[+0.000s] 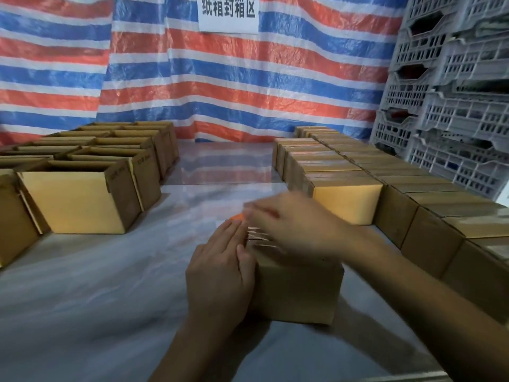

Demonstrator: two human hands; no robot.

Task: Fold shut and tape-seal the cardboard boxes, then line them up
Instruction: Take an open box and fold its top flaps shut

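Observation:
A closed cardboard box (297,290) sits on the table in front of me. My left hand (220,274) lies against its left side and top edge with straight fingers. My right hand (294,224), blurred by motion, is over the box's top, where clear tape (260,237) glints. A small orange thing (238,217) shows just past my left fingertips; whether the right hand holds it is unclear. Open boxes (80,199) stand in rows at the left. Taped boxes (347,199) stand lined up at the right.
A glossy pale table (110,285) runs between the two box groups. A striped red, white and blue tarp (192,86) hangs behind, with a white sign (228,12). Stacked grey plastic crates (454,92) stand at the far right.

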